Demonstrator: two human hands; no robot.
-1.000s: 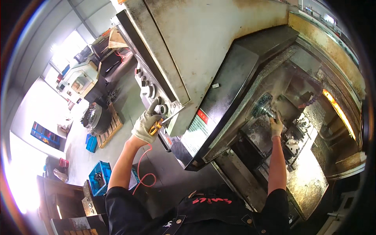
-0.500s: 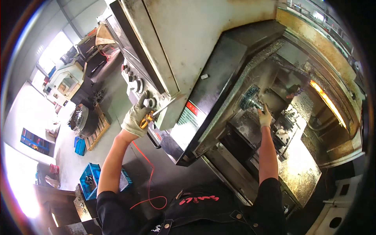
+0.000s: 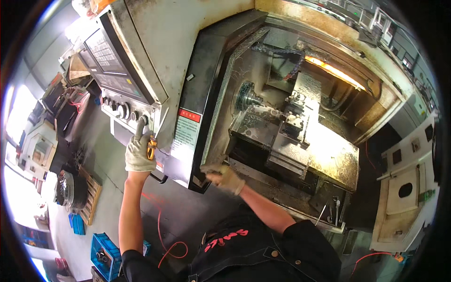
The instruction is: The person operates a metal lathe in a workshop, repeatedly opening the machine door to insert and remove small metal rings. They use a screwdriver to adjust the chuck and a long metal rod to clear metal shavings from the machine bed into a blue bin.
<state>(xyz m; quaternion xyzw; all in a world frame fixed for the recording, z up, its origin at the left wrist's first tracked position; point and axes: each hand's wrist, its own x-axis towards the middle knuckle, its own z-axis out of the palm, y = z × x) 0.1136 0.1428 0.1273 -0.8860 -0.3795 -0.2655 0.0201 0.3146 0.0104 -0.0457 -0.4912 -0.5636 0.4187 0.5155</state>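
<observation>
Holding yellow tool [image 3: 151, 147] in your curled left hand [image 3: 138, 154], below control panel [image 3: 112, 83], index finger at round knob [image 3: 145, 121]; tool looks light, stiff, best held by handle; your right hand [image 3: 225, 179] blurred near black door [image 3: 199, 91], cannot tell grip

The left hand [image 3: 139, 151] and the right hand [image 3: 226, 180] wear pale, off-white work gloves [image 3: 141, 162] that end at the wrists, greyish toward the left fingertips and yellower on the blurred right one. Dark, short sleeves [image 3: 311, 248] leave the forearms [image 3: 131, 216] bare and join a black top [image 3: 251, 230]. Across its chest runs slanted red lettering [image 3: 226, 240], and nearer the lower edge sit round, copper-coloured buttons [image 3: 275, 254], a stitched dark seam and a small white mark [image 3: 193, 278].
</observation>
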